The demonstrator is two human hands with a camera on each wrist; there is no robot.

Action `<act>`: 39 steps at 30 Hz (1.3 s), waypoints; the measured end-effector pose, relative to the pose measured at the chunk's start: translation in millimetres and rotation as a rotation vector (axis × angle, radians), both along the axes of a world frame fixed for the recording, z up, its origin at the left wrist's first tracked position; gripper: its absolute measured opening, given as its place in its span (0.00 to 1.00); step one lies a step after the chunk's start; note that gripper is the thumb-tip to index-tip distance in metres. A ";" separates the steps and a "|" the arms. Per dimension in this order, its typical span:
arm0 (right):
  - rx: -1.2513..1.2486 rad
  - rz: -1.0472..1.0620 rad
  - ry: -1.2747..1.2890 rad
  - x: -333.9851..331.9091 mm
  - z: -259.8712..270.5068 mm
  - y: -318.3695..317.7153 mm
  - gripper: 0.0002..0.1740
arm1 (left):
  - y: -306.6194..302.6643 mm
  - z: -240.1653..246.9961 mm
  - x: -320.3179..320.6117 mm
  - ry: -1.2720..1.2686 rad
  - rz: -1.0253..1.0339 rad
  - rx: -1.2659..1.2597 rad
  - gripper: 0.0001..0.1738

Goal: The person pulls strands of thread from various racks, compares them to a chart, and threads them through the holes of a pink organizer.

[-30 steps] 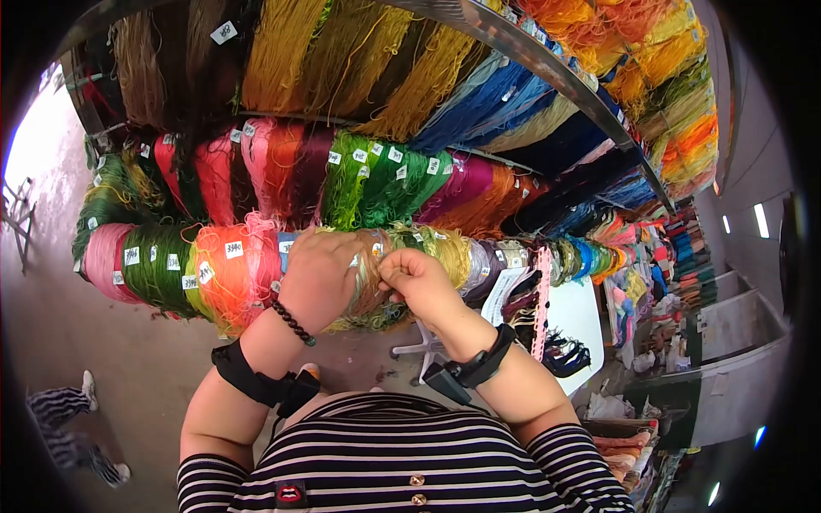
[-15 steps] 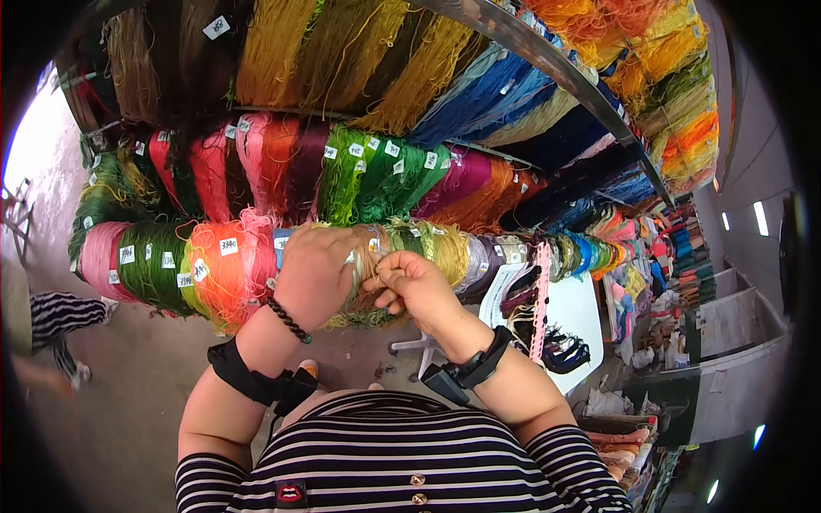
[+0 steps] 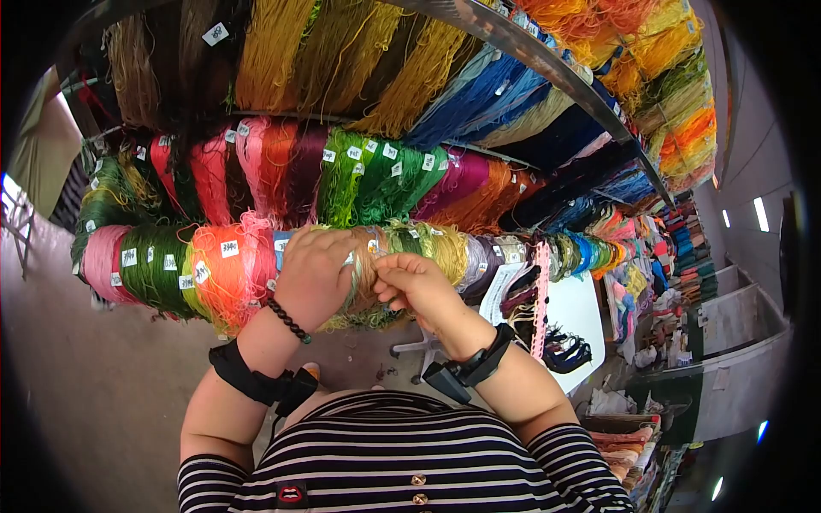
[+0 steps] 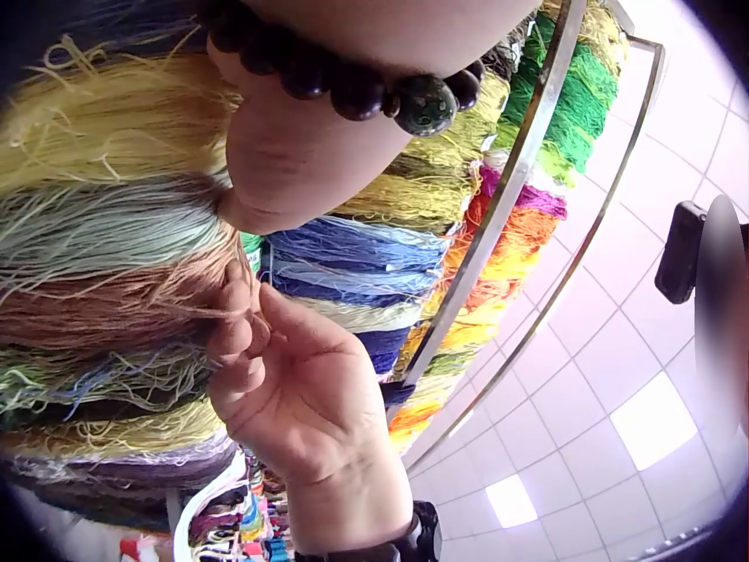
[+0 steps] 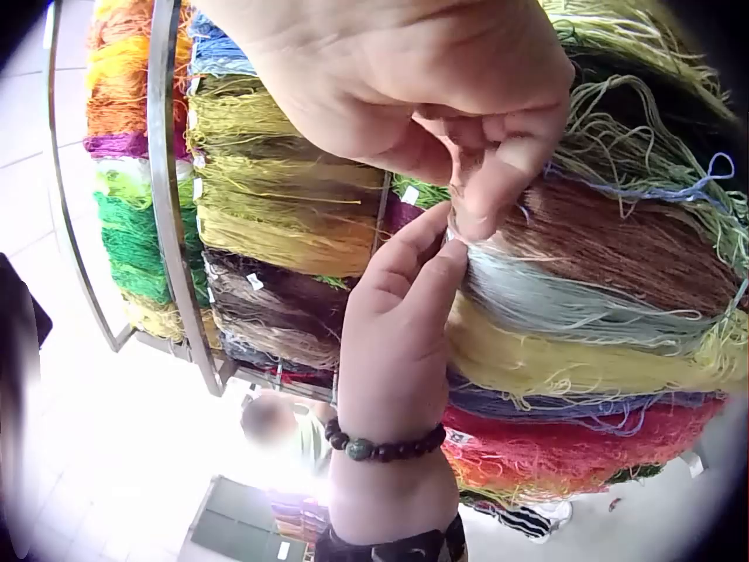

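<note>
Right hand (image 3: 413, 286) pinching a strand of brown thread (image 5: 644, 240), left hand (image 3: 315, 272) laid over the row of labelled skeins (image 3: 224, 275) — cannot tell whether it grips — brown thread just beside pale grey-green thread (image 5: 562, 290)

Both forearms (image 3: 221, 410) are stretched forward and angled inward. The left hand (image 3: 315, 267) is held back upward; beside it, the right hand (image 3: 412, 286) is turned inward, its fingertips (image 3: 390, 265) pinched together.
</note>
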State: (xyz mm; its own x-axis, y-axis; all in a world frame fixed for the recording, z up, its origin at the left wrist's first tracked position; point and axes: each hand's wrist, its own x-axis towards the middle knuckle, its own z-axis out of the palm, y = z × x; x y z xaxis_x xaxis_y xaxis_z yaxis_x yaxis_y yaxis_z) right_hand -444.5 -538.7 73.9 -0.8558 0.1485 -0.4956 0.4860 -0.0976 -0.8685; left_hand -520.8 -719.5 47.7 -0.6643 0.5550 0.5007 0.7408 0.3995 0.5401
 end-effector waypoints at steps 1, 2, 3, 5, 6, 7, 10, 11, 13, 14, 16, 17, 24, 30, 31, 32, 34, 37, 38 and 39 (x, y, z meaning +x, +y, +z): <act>0.046 0.012 0.014 -0.6 -2.4 1.4 0.11 | 0.1 -0.8 -0.3 0.001 -0.002 -0.003 0.20; 0.122 0.032 0.060 -1.5 -6.1 2.0 0.11 | 0.2 -1.8 -0.6 0.003 -0.001 -0.008 0.20; 0.199 0.053 0.105 -2.9 -10.0 2.0 0.11 | 0.6 -2.7 -0.7 0.003 0.000 -0.012 0.20; 0.410 0.093 0.168 -5.1 -11.7 -0.6 0.09 | 0.8 -2.5 -0.6 0.000 0.000 -0.015 0.20; 0.543 0.112 0.185 -6.0 -9.6 -3.3 0.07 | 0.6 -1.2 -0.4 -0.003 0.000 -0.015 0.20; 0.677 0.132 0.202 -6.8 -7.1 -6.5 0.07 | 0.4 -0.6 -0.2 -0.006 0.000 -0.014 0.20; 0.965 0.157 0.209 -8.3 8.9 -22.1 0.08 | 0.4 -1.0 -0.2 -0.014 0.001 -0.018 0.20; 1.015 0.156 0.227 -9.6 5.6 -22.7 0.09 | 0.4 -1.2 -0.2 -0.014 0.000 -0.016 0.20; 1.117 0.153 0.262 -11.5 -4.3 -20.5 0.12 | 0.6 -1.1 -0.3 -0.012 -0.003 -0.013 0.20; 1.050 0.143 0.280 -11.4 -6.0 -19.0 0.10 | 0.7 -0.8 -0.2 -0.010 -0.005 -0.011 0.20; 0.914 0.124 0.315 -10.6 -8.9 -15.7 0.08 | 0.2 -0.3 -0.3 -0.006 -0.005 -0.006 0.19; 0.745 0.083 0.282 -10.7 -13.6 -12.5 0.07 | -0.1 -0.6 -0.7 -0.002 -0.009 0.005 0.19; 0.147 -0.017 0.188 -3.3 -14.5 -4.8 0.02 | -0.3 -3.0 -1.9 0.010 -0.019 0.027 0.18; 0.031 -0.099 0.094 -1.2 15.5 -3.4 0.02 | 6.7 11.0 7.0 0.052 0.048 -0.022 0.25; -0.033 -0.116 0.059 -2.0 18.0 0.0 0.02 | 9.6 14.6 9.3 0.077 0.061 -0.031 0.26; -0.003 -0.069 0.058 -3.6 16.9 4.9 0.03 | 12.7 14.9 10.4 0.061 0.054 -0.039 0.27; 0.060 0.018 0.057 -7.4 10.0 16.6 0.05 | 20.0 14.0 12.1 0.031 0.035 -0.055 0.30; 0.580 0.160 0.156 -10.8 11.0 17.0 0.07 | 24.4 19.2 8.7 0.010 0.008 -0.184 0.31; 0.732 0.219 0.155 -7.3 24.9 19.5 0.09 | 25.1 16.5 8.0 0.053 0.011 -0.209 0.30; 0.703 0.157 0.265 0.1 39.5 23.8 0.08 | 25.7 15.7 7.7 0.056 0.010 -0.213 0.30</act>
State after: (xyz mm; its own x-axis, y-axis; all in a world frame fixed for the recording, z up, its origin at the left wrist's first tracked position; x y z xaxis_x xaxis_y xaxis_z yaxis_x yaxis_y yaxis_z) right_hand -444.4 -514.9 113.5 -0.9698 0.2203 -0.1050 0.2159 0.5738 -0.7900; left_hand -513.1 -693.8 63.4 -0.6450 0.6456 0.4089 0.7625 0.5078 0.4009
